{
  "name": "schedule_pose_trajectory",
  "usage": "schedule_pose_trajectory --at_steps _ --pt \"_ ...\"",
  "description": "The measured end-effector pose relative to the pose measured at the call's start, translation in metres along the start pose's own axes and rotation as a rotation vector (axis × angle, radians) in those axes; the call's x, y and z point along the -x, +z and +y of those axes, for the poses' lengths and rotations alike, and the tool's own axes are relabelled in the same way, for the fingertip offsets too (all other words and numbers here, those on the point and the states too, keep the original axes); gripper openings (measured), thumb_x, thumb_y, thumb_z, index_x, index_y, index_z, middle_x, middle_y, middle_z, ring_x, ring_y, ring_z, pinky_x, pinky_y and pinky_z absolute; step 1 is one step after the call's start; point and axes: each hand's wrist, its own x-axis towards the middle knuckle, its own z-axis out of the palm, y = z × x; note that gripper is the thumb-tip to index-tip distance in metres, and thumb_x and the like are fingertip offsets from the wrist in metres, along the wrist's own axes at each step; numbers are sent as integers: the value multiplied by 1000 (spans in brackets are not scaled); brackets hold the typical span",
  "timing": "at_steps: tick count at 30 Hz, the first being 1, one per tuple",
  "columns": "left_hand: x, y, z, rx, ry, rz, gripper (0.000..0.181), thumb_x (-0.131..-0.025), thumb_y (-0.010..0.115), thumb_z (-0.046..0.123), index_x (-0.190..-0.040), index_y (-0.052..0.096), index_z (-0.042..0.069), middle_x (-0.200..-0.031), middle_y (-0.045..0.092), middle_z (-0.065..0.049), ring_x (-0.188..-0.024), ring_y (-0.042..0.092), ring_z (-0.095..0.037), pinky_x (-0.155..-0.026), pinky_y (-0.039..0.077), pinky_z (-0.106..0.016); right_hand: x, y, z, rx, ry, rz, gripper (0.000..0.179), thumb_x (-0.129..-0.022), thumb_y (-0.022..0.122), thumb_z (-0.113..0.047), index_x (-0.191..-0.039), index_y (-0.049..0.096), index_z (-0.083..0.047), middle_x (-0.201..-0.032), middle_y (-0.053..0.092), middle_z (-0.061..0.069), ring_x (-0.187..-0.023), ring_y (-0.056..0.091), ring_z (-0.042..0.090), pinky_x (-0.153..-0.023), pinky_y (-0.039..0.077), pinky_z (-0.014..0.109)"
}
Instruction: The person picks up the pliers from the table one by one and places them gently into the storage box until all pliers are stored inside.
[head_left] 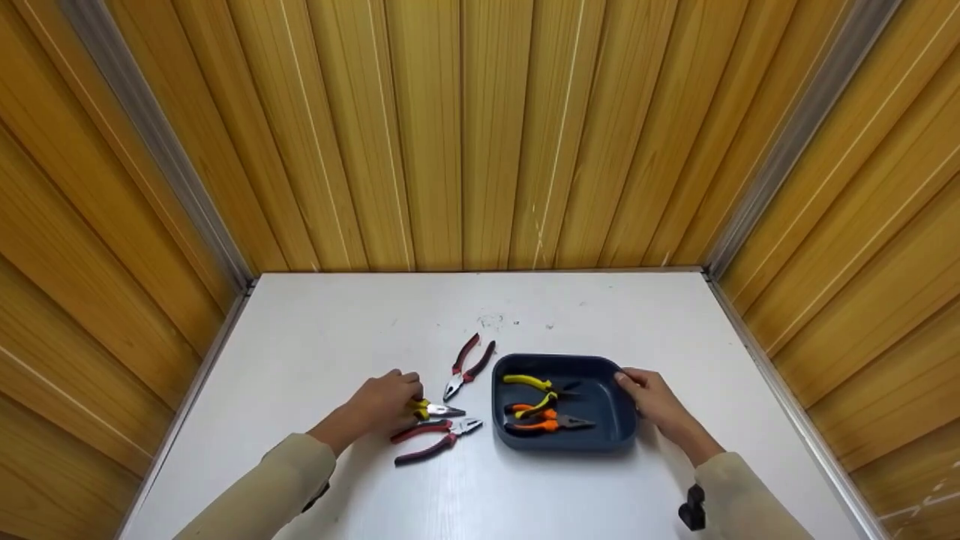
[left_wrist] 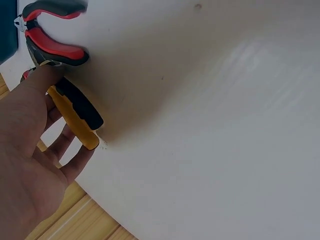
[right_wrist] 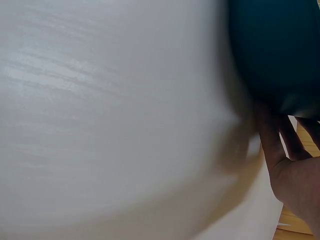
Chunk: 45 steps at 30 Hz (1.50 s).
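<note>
Gripping yellow-and-black pliers (head_left: 440, 410) by the handles, the left hand (head_left: 382, 401) sits at the left of the white table (head_left: 315, 337); whether the pliers are off the surface cannot be told. Their nose points toward the tub. Just beside them, on the near side, lie red pliers (head_left: 452, 430), handles spread; contact cannot be confirmed. A second red pair (head_left: 456, 379) lies farther off, nose toward the person. Next stands a dark blue tub (head_left: 570, 444) holding yellow pliers (head_left: 525, 379) and orange pliers (head_left: 553, 424), which overlap. Far right, the right hand (head_left: 656, 397) clasps the tub's wall, thumb at the rim, well apart from the left. Advised: raise the held pliers straight up, clear of the spread red handles, and keep the tub steady.
</note>
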Motion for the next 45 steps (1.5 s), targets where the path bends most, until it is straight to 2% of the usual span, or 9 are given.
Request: schedule_pose_trajectory --at_steps 6,16,23,26,29,33,39,45 --pt "2 -4 3 6 37 -8 26 -90 83 26 -110 71 14 -105 63 1 -90 55 -19 -71 54 -38 1 0 -1 -1 -11 1 44 -112 55 -27 -140 63 6 -123 69 20 -95 62 22 -75 53 33" --pt "2 -15 3 63 -3 -32 25 -92 81 29 -112 73 16 -103 62 4 -88 53 -15 -73 50 -34 -1 1 1 17 -7 16 43 -112 55 -27 -140 64 5 -125 68 20 -99 60 24 -80 52 32" --pt "2 -20 5 66 12 10 30 -92 82 39 -110 74 16 -102 63 4 -88 54 -15 -71 50 -34 -1 1 2 21 -25 10 43 -112 55 -25 -140 63 7 -127 68 21 -100 61 22 -81 52 31" --pt "2 -21 5 78 18 43 31 -91 84 40 -107 75 15 -102 64 4 -89 55 -16 -71 51 -36 -1 0 3 -13 -16 -4 43 -113 54 -23 -142 61 9 -129 67 23 -99 61 23 -79 52 32" --pt "1 -22 3 89 19 67 30 -90 85 39 -105 75 16 -102 65 4 -91 57 -16 -72 53 -38 -2 0 4 -34 -15 -17 41 -113 53 -20 -140 61 11 -119 68 23 -91 61 24 -71 51 31" --pt "0 -24 2 97 10 69 28 -90 86 37 -106 75 16 -103 65 5 -92 57 -17 -74 54 -39 -2 0 3 -34 -15 -2 40 -113 55 -22 -138 64 8 -112 69 18 -86 60 21 -67 50 29" --pt "-1 -26 3 87 14 68 28 -89 86 35 -107 75 15 -102 65 4 -92 57 -17 -74 54 -40 0 1 4 -20 3 22 44 -112 56 -27 -142 63 5 -121 69 17 -91 61 21 -70 51 29" --pt "-1 -32 4 78 33 81 25 -90 86 29 -108 76 15 -105 67 4 -94 59 -17 -75 55 -39 0 1 1 -27 6 18 45 -112 56 -28 -141 63 5 -118 69 16 -91 61 21 -70 52 31"
